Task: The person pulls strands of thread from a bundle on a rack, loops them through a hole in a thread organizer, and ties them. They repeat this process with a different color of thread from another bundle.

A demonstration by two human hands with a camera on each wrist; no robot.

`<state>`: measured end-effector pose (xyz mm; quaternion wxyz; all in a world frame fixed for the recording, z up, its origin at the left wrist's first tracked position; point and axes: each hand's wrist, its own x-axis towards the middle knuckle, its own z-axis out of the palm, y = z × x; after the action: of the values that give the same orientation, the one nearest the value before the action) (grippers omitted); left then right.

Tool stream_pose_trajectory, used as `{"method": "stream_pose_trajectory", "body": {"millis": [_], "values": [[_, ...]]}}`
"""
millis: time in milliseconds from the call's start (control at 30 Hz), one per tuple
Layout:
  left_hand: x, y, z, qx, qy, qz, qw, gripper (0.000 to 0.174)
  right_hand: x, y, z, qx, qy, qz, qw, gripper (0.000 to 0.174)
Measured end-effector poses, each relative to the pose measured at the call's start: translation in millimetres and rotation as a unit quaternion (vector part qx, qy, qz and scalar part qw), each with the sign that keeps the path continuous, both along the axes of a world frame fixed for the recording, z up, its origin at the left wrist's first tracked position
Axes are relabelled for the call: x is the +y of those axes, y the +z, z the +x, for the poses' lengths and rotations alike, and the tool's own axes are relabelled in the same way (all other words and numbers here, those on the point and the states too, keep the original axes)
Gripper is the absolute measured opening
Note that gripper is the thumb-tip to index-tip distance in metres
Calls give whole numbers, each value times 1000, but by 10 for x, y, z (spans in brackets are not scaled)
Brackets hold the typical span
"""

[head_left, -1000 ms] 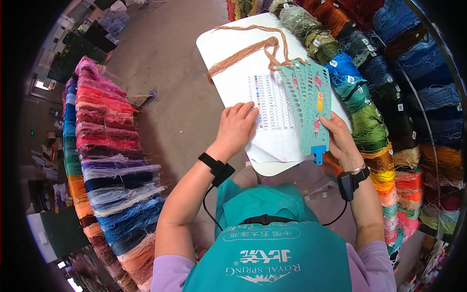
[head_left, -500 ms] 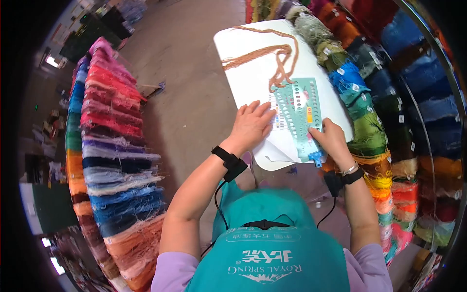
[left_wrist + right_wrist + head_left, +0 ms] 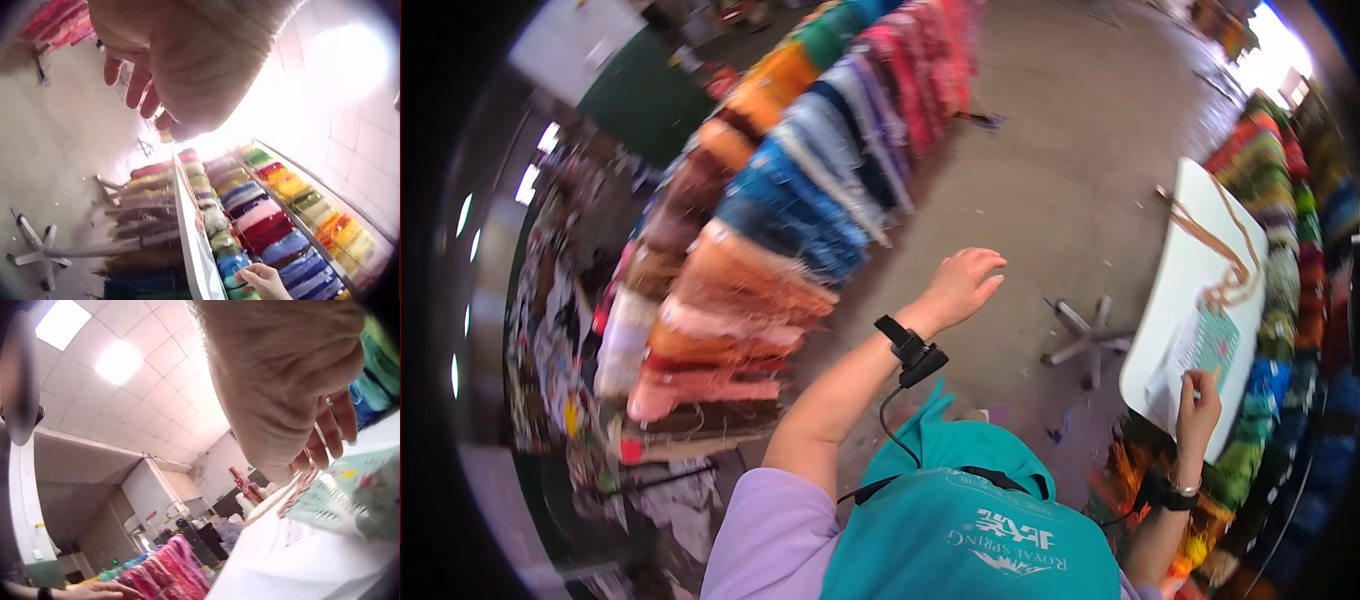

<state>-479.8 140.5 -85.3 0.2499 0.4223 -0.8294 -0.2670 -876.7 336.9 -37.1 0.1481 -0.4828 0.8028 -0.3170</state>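
Observation:
My left hand [image 3: 972,278] hangs in the air over the concrete floor, fingers spread and relaxed, holding nothing; it is stretched towards the long rack of coloured yarn skeins [image 3: 800,200] on my left. The left wrist view shows the same hand [image 3: 140,75] empty. My right hand [image 3: 1198,388] rests with its fingertips on the teal punched thread card [image 3: 1215,345], which lies on a printed sheet on the white table [image 3: 1175,290]. The right wrist view shows those fingers [image 3: 334,428] touching down on the card [image 3: 350,494]. An orange thread bundle [image 3: 1225,255] lies further up the table.
A second rack of skeins [image 3: 1290,260] runs behind the table on the right. A star-shaped stand base [image 3: 1085,335] sits on the floor beside the table. Cluttered shelves and fabric piles [image 3: 560,330] lie beyond the left rack. Bare floor separates the racks.
My head has swung left, away from the table. My left hand lifted off the sheet and moved out towards the left rack. The right hand stayed on the card, now laid flat.

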Motion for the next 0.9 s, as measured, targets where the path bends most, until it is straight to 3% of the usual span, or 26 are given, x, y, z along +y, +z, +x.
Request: {"method": "stream_pose_trajectory", "body": {"millis": [100,233,433,600,700,767,900], "values": [[231,40,772,27,84,-16,996,30,-232,-46,656,-130,134,-16,982,9],[782,173,1932,15,208,-69,976,32,-479,-127,2019,-255,304,52,916,7],[2230,561,3847,-75,373,-139,914,41,-349,21,4545,-229,525,96,814,7],[3493,1090,5130,-169,508,-204,820,43,37,349,6317,-196,666,45,718,10],[4057,1116,5904,-174,592,-232,752,44,199,607,7137,-173,734,-32,656,11],[4334,1080,6269,-86,658,-210,718,43,278,779,7566,-168,751,0,638,10],[4683,936,6589,72,665,-168,724,40,513,908,8221,-197,771,78,600,10]]}}
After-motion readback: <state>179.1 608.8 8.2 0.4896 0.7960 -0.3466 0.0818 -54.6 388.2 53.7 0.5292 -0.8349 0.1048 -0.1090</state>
